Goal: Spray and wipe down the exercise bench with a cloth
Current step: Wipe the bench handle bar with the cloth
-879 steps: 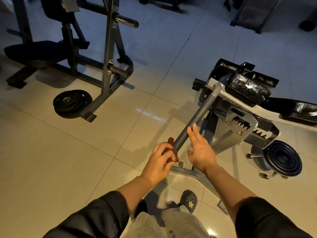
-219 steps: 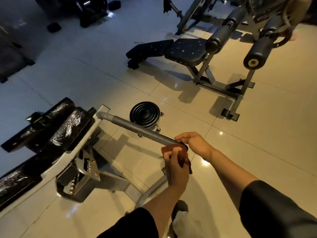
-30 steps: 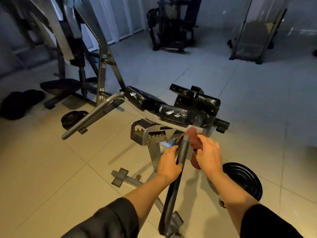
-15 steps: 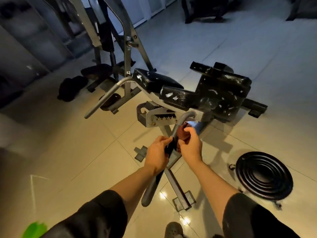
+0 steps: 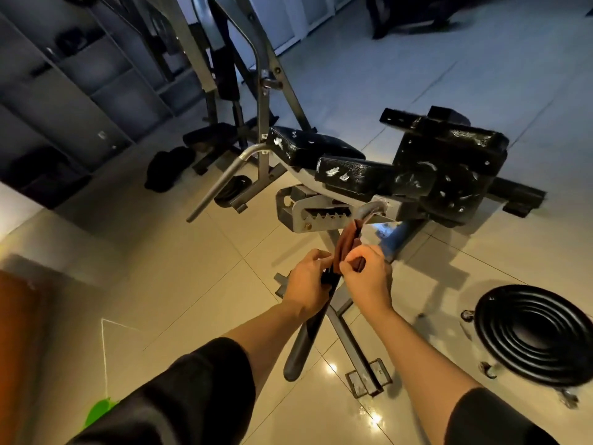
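Both hands meet low in the middle of the view, at the near handle bar [image 5: 308, 332] of the bench [image 5: 369, 178]. The left hand [image 5: 306, 284] is curled around the bar, which runs on below and behind that hand toward the floor and ends in a rounded tip. The right hand [image 5: 367, 277], touching the left at the knuckles, pinches a reddish-brown cloth [image 5: 346, 244] between thumb and curled fingers. The cloth stretches up and away from the right hand as a narrow folded strip, lying along the upper stretch of the bar up to where it bends into the grey frame under the pads. The black pads of the bench sit beyond and above both hands, scuffed with pale marks. A second handle bar [image 5: 221, 184] sticks out well to the left of the left hand. A stack of black weight plates [image 5: 536, 335] lies on the tiled floor [image 5: 179, 284] to the right of the right forearm.
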A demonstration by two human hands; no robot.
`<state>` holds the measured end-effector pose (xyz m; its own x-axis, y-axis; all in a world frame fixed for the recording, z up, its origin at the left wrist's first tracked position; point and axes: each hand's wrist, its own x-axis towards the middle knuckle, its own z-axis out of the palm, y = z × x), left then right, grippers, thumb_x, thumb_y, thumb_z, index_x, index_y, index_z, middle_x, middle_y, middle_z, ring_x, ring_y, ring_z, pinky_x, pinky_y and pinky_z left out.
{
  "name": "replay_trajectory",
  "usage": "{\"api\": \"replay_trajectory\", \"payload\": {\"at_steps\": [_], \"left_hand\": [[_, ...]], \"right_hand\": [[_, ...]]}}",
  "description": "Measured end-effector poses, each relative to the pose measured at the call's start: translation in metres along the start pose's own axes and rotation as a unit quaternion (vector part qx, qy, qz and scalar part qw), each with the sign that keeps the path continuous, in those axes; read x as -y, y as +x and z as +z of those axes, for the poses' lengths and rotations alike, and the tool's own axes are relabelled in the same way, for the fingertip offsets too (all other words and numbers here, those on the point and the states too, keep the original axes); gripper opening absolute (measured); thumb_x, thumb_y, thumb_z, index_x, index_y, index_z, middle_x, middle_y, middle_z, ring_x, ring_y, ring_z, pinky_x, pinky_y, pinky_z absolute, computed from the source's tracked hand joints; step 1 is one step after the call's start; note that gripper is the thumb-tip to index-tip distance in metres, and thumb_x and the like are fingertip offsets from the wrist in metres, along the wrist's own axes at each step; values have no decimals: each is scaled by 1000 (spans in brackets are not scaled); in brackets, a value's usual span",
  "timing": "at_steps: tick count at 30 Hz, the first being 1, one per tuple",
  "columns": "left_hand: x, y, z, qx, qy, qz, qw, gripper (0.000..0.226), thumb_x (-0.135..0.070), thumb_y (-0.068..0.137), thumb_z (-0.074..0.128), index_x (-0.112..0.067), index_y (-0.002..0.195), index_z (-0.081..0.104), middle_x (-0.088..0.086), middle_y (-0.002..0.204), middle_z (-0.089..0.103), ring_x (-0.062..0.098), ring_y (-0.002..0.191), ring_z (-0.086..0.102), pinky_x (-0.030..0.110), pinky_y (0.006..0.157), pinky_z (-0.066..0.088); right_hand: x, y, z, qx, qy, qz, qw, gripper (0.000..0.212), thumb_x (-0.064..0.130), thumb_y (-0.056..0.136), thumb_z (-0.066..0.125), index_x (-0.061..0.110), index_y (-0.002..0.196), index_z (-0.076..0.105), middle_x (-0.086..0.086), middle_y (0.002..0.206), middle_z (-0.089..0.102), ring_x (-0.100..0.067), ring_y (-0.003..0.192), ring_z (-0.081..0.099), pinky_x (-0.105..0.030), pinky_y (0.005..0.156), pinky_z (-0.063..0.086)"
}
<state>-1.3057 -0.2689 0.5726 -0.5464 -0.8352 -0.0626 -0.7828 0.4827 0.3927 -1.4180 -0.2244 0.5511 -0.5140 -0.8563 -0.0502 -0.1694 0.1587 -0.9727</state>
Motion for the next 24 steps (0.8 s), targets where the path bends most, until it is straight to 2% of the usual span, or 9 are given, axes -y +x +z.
{"api": "replay_trajectory", "payload": {"at_steps": [3,5,7,12,14,16,18,21,24], "left_hand": [[1,-11,-1,-9,-37,19,999,48,2,82,66,-16,126,63,4,126,55,20,114,53,30,100,47],[4,-20,0,-23,-54,13,998,50,1,84,66,-14,131,58,4,130,52,19,118,51,28,103,45],[11,-32,2,-31,-53,-3,998,54,0,84,65,-16,134,55,3,132,50,18,119,48,26,103,44],[33,-61,9,-30,-28,-5,999,54,3,84,64,-22,131,58,-1,122,48,17,106,53,24,94,49],[39,-68,11,-30,-36,-11,999,52,5,84,62,-23,127,61,-3,119,48,17,104,54,26,93,51],[43,-74,13,-23,-41,-4,999,51,5,84,62,-23,127,62,-3,117,49,18,104,56,28,93,52],[45,-80,15,-21,-49,0,999,50,1,86,63,-22,130,59,-2,116,50,18,104,56,28,93,52],[53,-87,14,-24,-47,7,999,51,1,85,64,-23,130,60,0,113,53,19,100,57,30,91,53],[63,-97,15,-11,-33,16,999,53,4,83,61,-25,127,62,0,112,56,19,100,57,34,90,52]], "right_hand": [[-1,-11,-2,31,34,13,999,24,0,87,63,15,104,54,1,104,54,-14,96,56,-8,73,44],[5,-5,-3,-5,64,38,997,40,0,90,58,18,126,48,-6,124,53,-22,115,53,-28,87,48],[14,-2,3,-26,63,66,996,43,3,94,54,16,134,47,-9,133,50,-26,124,49,-36,97,44],[10,-47,35,-1,-31,71,997,36,1,89,60,11,123,52,-14,120,58,-31,115,53,-29,83,39],[3,-62,37,19,-35,70,997,36,-1,87,61,13,119,53,-10,112,58,-30,111,56,-30,82,45],[1,-58,32,-1,-26,63,998,35,0,88,61,15,118,55,-6,109,54,-27,105,56,-24,76,46],[2,-52,31,-34,-32,52,998,38,3,92,58,16,127,54,-9,123,52,-27,111,53,-24,84,45],[5,-57,45,-36,-39,59,997,49,7,96,53,15,144,43,-12,139,45,-31,127,47,-36,102,40],[-1,-82,65,-31,-89,57,994,54,8,95,57,15,146,41,-13,142,45,-32,128,47,-37,103,40]]}}
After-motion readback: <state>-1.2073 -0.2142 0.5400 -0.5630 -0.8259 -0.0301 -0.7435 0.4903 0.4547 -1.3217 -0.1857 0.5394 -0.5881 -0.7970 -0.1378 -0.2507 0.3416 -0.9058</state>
